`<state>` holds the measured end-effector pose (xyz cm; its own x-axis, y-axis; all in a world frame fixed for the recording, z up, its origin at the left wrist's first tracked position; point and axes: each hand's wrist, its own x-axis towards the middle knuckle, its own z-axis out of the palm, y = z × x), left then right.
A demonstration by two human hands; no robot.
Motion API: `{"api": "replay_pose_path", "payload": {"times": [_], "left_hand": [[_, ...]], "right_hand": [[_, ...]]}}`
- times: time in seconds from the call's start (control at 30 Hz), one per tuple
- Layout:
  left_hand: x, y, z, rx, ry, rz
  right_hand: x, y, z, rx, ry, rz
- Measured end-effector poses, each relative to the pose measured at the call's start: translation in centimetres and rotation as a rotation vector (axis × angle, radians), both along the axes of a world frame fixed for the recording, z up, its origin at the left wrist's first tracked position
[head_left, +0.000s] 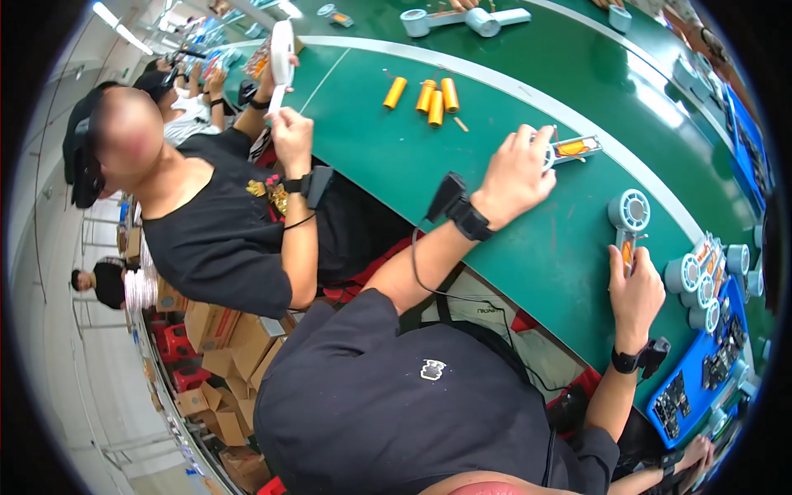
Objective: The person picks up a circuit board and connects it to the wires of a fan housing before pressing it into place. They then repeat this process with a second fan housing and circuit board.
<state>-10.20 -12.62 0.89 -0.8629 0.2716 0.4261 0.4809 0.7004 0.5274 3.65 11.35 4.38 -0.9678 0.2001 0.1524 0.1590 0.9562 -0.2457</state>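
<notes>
My left hand (513, 180) reaches over the green table, its fingers closed round the head end of a light blue handheld fan (591, 145). That fan's handle lies uncovered, showing an orange battery (571, 148) and thin wires. In my right hand (637, 301) is a second light blue handheld fan (630, 211), held by its handle with the round grille pointing away from me. Orange and loose wire show in this handle too, partly hidden by my fingers. Several orange cylindrical batteries (436, 108) rest on the table beyond my left hand.
Several fan heads (682, 273) are grouped at the right, beside a blue tray (661, 422) of dark circuit boards. A co-worker (216, 216) at my left holds a white roll (282, 62). More fan parts (485, 22) lie across the white table strip. Cardboard boxes (241, 340) stand behind.
</notes>
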Motion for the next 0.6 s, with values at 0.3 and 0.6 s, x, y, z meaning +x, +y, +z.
{"api": "replay_pose_path", "payload": {"times": [0.3, 0.6], "left_hand": [[-3.3, -0.4, 2.3, -0.018, -0.144, -0.340], [-5.6, 6.8, -0.3, -0.144, 0.055, -0.768]], "right_hand": [[-1.5, -0.2, -1.1, -0.260, 0.101, 0.274], [-1.2, -0.7, -0.3, -0.253, 0.014, 0.533]]}}
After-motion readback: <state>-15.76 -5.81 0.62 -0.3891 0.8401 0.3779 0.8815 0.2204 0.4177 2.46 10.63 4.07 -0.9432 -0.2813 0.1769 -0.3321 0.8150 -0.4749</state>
